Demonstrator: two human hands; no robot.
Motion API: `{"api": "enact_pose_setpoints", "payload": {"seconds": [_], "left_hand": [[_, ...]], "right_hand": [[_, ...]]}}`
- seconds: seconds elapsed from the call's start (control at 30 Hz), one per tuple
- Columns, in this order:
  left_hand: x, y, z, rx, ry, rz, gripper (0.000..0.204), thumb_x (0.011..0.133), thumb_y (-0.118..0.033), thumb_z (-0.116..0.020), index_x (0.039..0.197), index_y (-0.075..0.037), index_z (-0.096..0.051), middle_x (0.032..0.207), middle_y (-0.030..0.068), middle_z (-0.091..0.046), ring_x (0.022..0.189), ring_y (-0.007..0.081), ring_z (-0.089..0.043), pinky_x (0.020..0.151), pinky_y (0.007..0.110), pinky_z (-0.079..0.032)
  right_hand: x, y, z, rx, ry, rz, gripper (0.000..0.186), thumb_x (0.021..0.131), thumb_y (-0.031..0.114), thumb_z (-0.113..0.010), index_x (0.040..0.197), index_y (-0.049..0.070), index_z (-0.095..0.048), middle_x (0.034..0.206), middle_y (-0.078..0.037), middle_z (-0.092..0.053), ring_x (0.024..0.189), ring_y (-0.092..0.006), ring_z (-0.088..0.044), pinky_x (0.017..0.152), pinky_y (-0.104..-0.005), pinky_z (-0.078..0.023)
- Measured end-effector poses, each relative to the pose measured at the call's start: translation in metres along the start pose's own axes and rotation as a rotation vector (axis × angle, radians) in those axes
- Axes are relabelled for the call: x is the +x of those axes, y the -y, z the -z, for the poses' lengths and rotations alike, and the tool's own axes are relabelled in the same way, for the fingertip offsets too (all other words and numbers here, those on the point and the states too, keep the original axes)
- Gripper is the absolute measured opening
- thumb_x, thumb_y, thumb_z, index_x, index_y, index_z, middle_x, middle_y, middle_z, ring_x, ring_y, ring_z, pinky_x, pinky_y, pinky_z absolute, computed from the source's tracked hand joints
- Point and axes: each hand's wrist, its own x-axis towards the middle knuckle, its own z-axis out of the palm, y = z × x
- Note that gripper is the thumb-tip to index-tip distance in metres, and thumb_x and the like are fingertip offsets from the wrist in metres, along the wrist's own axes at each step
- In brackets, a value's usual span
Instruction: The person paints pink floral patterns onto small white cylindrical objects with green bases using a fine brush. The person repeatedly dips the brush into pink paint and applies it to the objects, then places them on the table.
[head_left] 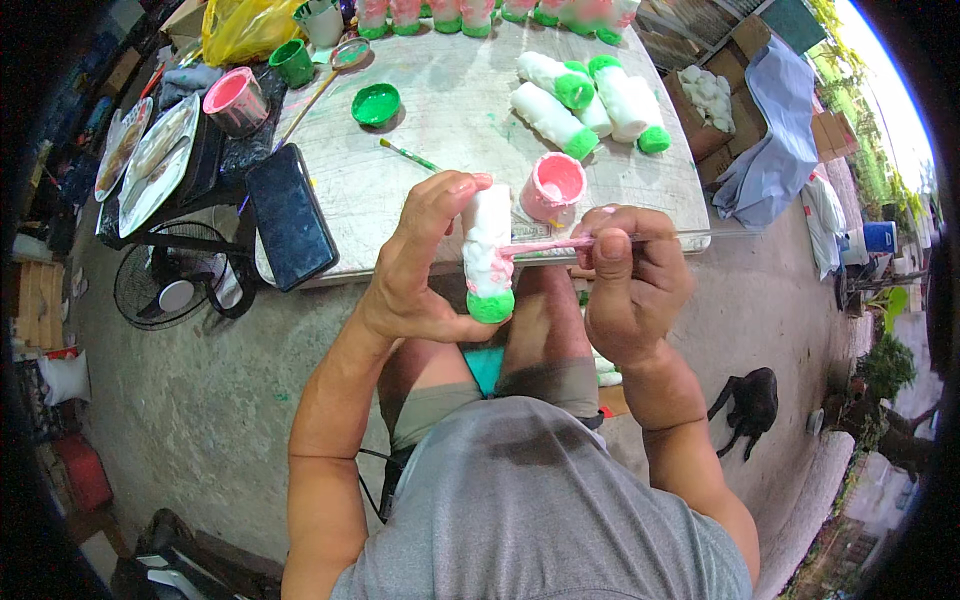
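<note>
A white, bumpy, column-shaped figurine with a green end is held upright over the table's near edge. My left hand grips it, fingers at the top and thumb by the green end. Pink paint marks its lower right side. My right hand pinches a thin paintbrush, whose pink-coated tip touches the figurine's side. Just beyond stands a cup of pink paint. Farther right lie several white figurines with green ends.
On the table are a green-paint lid, a green-handled brush and a dark phone at the left edge. Pink-and-green figurines line the back. A fan stands left; a black animal is on the floor at right.
</note>
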Motion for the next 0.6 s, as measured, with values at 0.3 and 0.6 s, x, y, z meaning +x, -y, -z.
{"api": "enact_pose_setpoints", "payload": {"seconds": [0.3,0.6], "left_hand": [[0.001,0.007,0.001,0.053,0.033,-0.100,0.118,0.053,-0.021,-0.094,0.155,-0.004,-0.039,0.143,0.0219,-0.057,0.129,0.0353,-0.054,0.102,0.043,-0.045],[0.007,0.001,0.002,-0.007,0.020,-0.088,0.111,0.053,-0.016,-0.090,0.153,-0.003,-0.043,0.142,0.0218,-0.059,0.129,0.0407,-0.057,0.111,0.049,-0.044]], "right_hand": [[0.002,0.001,-0.002,0.077,0.009,-0.071,0.015,0.105,0.013,-0.065,0.102,-0.002,-0.065,0.090,-0.008,-0.071,0.078,-0.0108,-0.063,0.069,-0.0260,-0.052],[0.000,0.000,0.007,-0.030,0.008,-0.038,0.017,0.105,0.014,-0.065,0.101,-0.002,-0.065,0.089,-0.006,-0.071,0.077,-0.0099,-0.062,0.068,-0.0253,-0.051]]}}
